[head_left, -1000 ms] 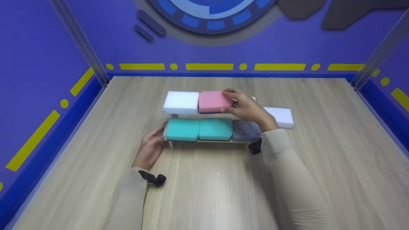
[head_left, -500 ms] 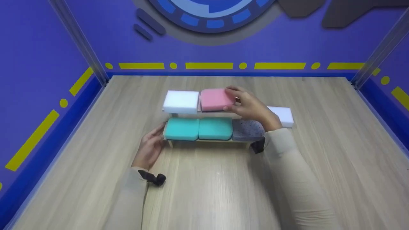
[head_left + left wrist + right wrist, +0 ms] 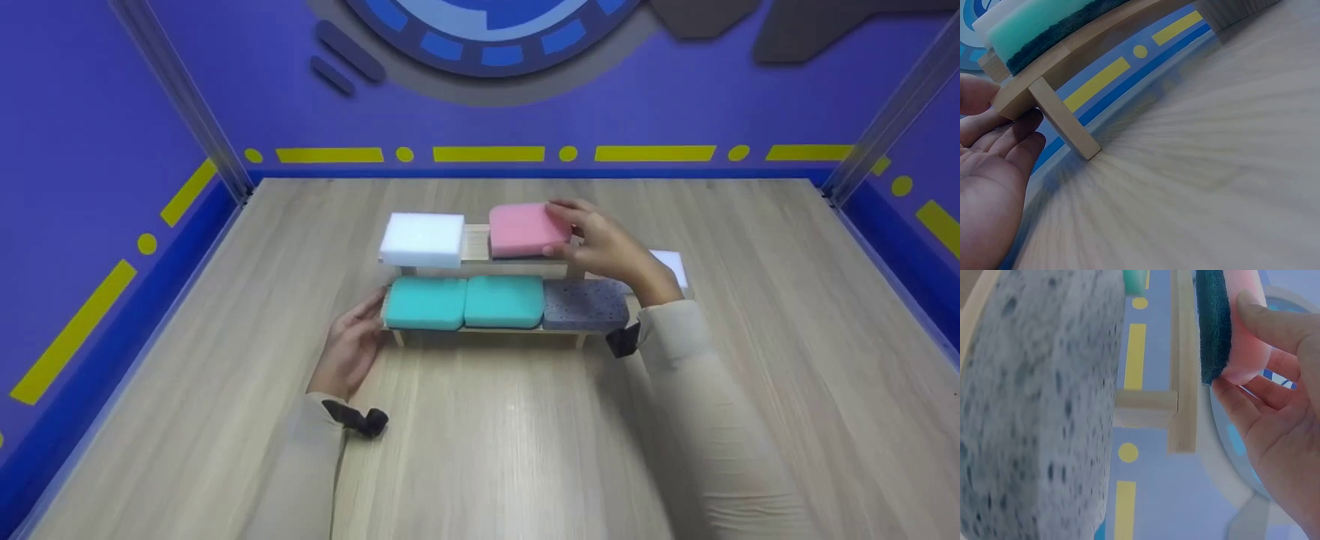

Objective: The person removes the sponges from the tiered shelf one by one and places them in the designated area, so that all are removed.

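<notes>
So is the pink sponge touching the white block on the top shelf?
Apart: the head view shows bare top shelf between the pink sponge and the white block.

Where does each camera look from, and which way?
Head: worn on the head, facing forward and down at the wooden rack; left hand, right hand and sleeves show.
Left wrist: worn there, facing the rack's end, a leg and a teal sponge; left hand shows.
Right wrist: worn there, looking past the speckled sponge to the pink sponge; right hand shows.
Shared: head and right wrist show the pink sponge.
</notes>
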A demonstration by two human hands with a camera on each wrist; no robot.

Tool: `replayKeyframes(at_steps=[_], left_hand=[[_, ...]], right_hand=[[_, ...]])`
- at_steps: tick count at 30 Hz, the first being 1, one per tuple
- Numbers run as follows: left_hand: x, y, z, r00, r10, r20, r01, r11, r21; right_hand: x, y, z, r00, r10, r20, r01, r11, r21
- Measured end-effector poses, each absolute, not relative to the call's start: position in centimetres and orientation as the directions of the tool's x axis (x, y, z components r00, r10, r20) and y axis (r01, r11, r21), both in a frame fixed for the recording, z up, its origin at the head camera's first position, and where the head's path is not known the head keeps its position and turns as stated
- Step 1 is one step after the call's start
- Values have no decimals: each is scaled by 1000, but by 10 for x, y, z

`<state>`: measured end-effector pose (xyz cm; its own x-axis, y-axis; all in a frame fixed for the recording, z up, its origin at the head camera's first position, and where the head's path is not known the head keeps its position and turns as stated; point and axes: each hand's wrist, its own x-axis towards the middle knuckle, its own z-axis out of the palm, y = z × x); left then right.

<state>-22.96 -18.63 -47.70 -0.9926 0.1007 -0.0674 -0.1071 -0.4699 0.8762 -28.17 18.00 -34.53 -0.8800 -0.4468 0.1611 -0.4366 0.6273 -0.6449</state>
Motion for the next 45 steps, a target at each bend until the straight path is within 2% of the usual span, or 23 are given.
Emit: replayKeyframes(at_steps=[14,32,45], left_hand=[[-227,-186,-476,-991,108,-82,-124,-479,869],[-229,-186,-480,-996,83,-45,-79,-481,873],[-229,-186,-477,-993,108,-49,-95,-477,874]], right_hand=[[-282,208,-349,-876,-452,169,-437,595,-675],[-281,240,-358,-897,-404,178,-412,621,-667],[-277,261,-359,-908,-374,188,-400,646,-650]])
